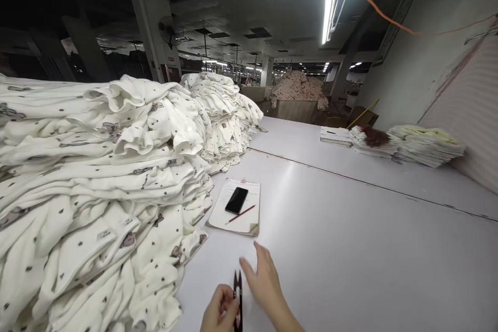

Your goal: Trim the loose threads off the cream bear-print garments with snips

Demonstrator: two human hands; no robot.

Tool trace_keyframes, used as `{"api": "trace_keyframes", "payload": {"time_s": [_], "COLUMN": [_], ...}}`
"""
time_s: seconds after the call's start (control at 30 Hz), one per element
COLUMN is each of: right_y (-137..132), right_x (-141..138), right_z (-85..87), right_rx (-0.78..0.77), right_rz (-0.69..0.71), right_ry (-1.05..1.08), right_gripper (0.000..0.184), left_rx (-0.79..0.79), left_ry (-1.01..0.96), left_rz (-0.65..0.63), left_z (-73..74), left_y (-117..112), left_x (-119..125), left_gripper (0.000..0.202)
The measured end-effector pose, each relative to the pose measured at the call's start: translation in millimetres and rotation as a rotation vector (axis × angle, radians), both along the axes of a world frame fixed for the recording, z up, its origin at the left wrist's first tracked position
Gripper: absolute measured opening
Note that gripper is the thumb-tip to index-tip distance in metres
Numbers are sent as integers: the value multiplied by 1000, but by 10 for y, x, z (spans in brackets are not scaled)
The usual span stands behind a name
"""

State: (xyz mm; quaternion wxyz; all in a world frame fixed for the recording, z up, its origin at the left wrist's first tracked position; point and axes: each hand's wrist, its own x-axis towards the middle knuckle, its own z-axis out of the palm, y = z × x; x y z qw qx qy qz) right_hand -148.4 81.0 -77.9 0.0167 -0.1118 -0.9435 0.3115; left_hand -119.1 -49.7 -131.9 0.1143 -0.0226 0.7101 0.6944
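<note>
Dim garment hall, long white worktop [350, 249]. Along its left, tall heap of white printed garments [97, 176]. Right of the heap, white paper pad [223, 206] under black phone [236, 200] and red pencil [240, 214]. Beyond the heap's foot, right hand [264, 282] with grip apart and empty. Just beside it, left hand [218, 314], grip clamped on black thread snips [237, 295], with no garment under them.

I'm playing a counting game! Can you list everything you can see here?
near pile: one, white with spots, left on table
far pile: one, white, behind it
table: one, white, middle
notepad: one, white, beside near pile
phone: one, black, on notepad
pencil: one, red, on notepad
stacks: three, pale, far right on table
heap: one, beige, far back
lamp: one, white, ceiling
snips: one, black, in left hand
left hand: one, bottom, holding snips
right hand: one, open, right of snips
</note>
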Motion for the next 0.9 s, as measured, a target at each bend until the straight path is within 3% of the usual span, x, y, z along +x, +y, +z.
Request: {"api": "trace_keyframes", "payload": {"time_s": [0.1,0.2,0.3,0.4,0.57,0.73,0.83,0.9], "right_y": [-356,-600,-692,-685,-571,-259,-40,79], "right_x": [-1142,-2021,-2514,-2690,-2722,-3065,-3337,-3334], "right_z": [-34,-136,-285,-434,-529,-454,-443,-463], "right_rx": [82,194,305,385,499,619,664,694], "right_rz": [-86,-211,-307,-341,-274,114,293,308], "right_ry": [-38,-104,-188,-246,-250,-121,-77,-59], "right_gripper": [53,48,45,53,75,90,87,76], "left_rx": [-26,-83,-148,-207,-274,-279,-298,-315], "left_ry": [18,46,91,153,235,289,317,341], "left_rz": [42,43,25,8,-14,6,36,51], "left_z": [-138,-241,-319,-418,-694,-958,-1056,-1096], "left_y": [-481,-730,-737,-633,-545,-515,-487,-481], "left_x": [-807,-1518,-2069,-2461,-2710,-2612,-2579,-2579], "left_gripper": [51,43,31,19,12,16,16,16]}}
